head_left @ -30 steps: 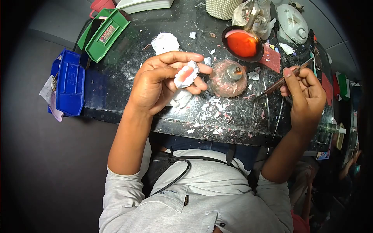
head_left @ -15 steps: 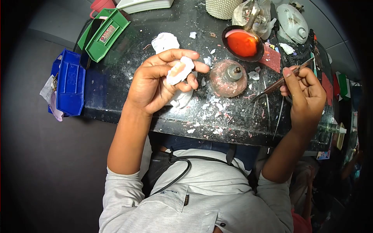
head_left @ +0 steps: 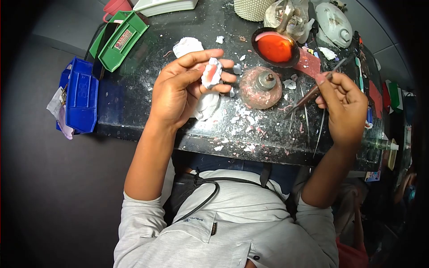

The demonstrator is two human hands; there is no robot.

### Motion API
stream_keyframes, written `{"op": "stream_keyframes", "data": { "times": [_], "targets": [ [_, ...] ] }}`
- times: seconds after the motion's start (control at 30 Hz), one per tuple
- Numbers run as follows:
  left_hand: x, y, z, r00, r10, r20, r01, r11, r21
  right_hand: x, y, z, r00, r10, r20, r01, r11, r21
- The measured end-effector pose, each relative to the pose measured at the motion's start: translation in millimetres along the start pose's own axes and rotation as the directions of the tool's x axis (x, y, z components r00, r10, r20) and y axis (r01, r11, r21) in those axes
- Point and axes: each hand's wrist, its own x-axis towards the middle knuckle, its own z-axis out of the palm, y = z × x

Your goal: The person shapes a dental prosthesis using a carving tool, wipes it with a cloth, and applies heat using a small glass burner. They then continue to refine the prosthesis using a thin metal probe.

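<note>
My left hand (head_left: 172,96) holds up a small white plaster piece (head_left: 216,71) with a pink patch on it, gripped by the thumb against the fingers. In my right hand (head_left: 346,111) is a wax knife (head_left: 309,95) with a brownish handle, its dark tip pointing left and down. Between the hands stands a round, pink-speckled spirit burner (head_left: 261,94) with a metal neck; I cannot make out a flame. Behind it sits a dark ladle (head_left: 275,48) of bright red liquid. White plaster lumps (head_left: 188,46) lie behind and below my left hand.
White and pink scraps (head_left: 246,123) litter the black table, beside thin metal tools (head_left: 319,134). A pink wax sheet (head_left: 309,62) lies near the ladle. Green (head_left: 123,42) and blue (head_left: 81,100) bins stand left, a woven basket (head_left: 252,9) behind. Another person's arm (head_left: 357,223) shows at lower right.
My left hand has turned the plaster piece, so its pink patch shows more plainly. My right hand has shifted slightly left and up with the wax knife.
</note>
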Motion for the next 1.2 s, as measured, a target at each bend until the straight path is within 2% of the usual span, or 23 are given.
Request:
{"op": "stream_keyframes", "data": {
  "times": [0.13, 0.2, 0.27, 0.33, 0.43, 0.53, 0.6, 0.63, 0.73, 0.8, 0.87, 0.93, 1.13, 1.2],
  "targets": [
    [1.1, 0.3, 3.0, 0.999, 0.039, 0.028, -0.037, 0.998, -0.055, 1.9, 0.5, 0.9, 0.992, 0.111, 0.054, -0.109, 0.993, -0.046],
    [-0.1, 2.0, 3.9, 0.997, 0.038, 0.071, -0.03, 0.993, -0.111, 4.3, -1.2, 0.4, 0.994, 0.105, 0.038, -0.101, 0.989, -0.104],
    [-1.6, 0.3, 4.0, 0.982, 0.147, 0.117, -0.154, 0.987, 0.054, 6.2, 1.2, -2.9, 0.992, 0.103, 0.076, -0.095, 0.991, -0.094],
    [-3.3, 2.7, 0.4, 0.984, 0.119, 0.132, -0.13, 0.989, 0.074, -0.1, -1.5, -9.2, 0.995, 0.071, 0.065, -0.065, 0.994, -0.084],
    [-9.5, -1.1, -1.2, 0.984, 0.175, 0.034, -0.175, 0.984, -0.023, -26.8, -4.3, -23.3, 0.999, 0.05, -0.014, -0.052, 0.989, -0.136],
    [-27.2, -8.9, 5.1, 0.97, 0.241, 0.005, -0.241, 0.97, 0.026, -63.5, 10.0, -29.2, 0.996, 0.086, 0.001, -0.085, 0.982, -0.17],
    [-44.1, -11.9, 14.2, 0.97, 0.243, -0.008, -0.243, 0.969, 0.049, -83.3, -3.2, -15.6, 0.987, 0.148, 0.067, -0.102, 0.887, -0.451],
    [-49.8, -18.8, 16.3, 0.964, 0.265, 0.014, -0.266, 0.964, 0.025, -90.1, -2.3, -9.8, 0.996, 0.05, 0.072, -0.005, 0.848, -0.53],
    [-63.5, -37.3, 35.3, 0.939, 0.345, -0.012, -0.344, 0.938, 0.047, -100.0, 2.2, -6.9, 0.999, 0.029, 0.041, 0.0, 0.818, -0.575],
    [-72.4, -41.4, 44.5, 0.943, 0.332, -0.036, -0.329, 0.942, 0.065, -102.4, -0.6, -5.5, 0.999, -0.009, 0.045, 0.033, 0.813, -0.581],
    [-79.4, -41.2, 46.8, 0.957, 0.284, -0.063, -0.281, 0.958, 0.053, -102.6, -2.4, -1.8, 1.0, -0.02, -0.017, 0.009, 0.869, -0.495],
    [-82.9, -48.3, 43.3, 0.969, 0.231, -0.083, -0.222, 0.969, 0.105, -102.0, -5.2, 6.6, 0.999, -0.038, 0.012, 0.039, 0.885, -0.464],
    [-85.1, -49.2, 50.6, 0.958, 0.269, -0.104, -0.229, 0.929, 0.289, -88.5, -2.6, 31.0, 0.999, -0.019, 0.043, 0.036, 0.896, -0.443],
    [-85.6, -52.8, 52.9, 0.927, 0.368, -0.066, -0.33, 0.888, 0.32, -85.7, -0.6, 37.4, 0.994, -0.052, 0.097, 0.097, 0.829, -0.551]
  ]
}}
